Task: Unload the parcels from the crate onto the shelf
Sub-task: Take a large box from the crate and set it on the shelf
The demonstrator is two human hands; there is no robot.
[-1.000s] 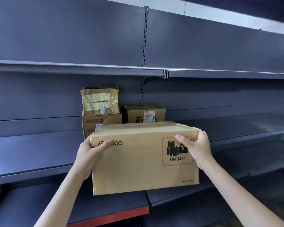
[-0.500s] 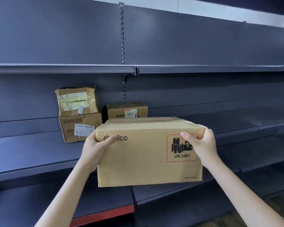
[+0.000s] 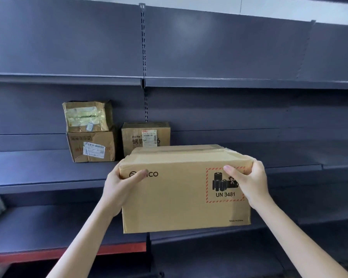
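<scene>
We are holding a large cardboard box (image 3: 181, 189) in the air in front of the shelf (image 3: 48, 173), its near face square to us and its top about level with the middle shelf board. The box is plain brown, taped shut along the top seam, with a dark logo at the upper left of the near face and a red hatched battery label (image 3: 225, 185) reading "UN 3481" at the right. Small print is sitting near the lower right corner; we cannot read it.

Our left hand (image 3: 121, 187) is clamping the left end of the box, thumb lying across the logo. Our right hand (image 3: 249, 181) is clamping the right end, thumb pressing on the top edge of the battery label. Both forearms are reaching up from the bottom of the view.

Behind the box, three smaller parcels are resting on the middle shelf board against the back panel. A crumpled parcel (image 3: 86, 116) is sitting on top of a labelled carton (image 3: 91, 146). Just beside them to the right, a third carton (image 3: 146, 137) is standing with a white label; the held box is covering its lower part. The shelf board to the right of these is lying bare. A slotted upright (image 3: 144, 57) is running down the back panel above the third carton.
</scene>
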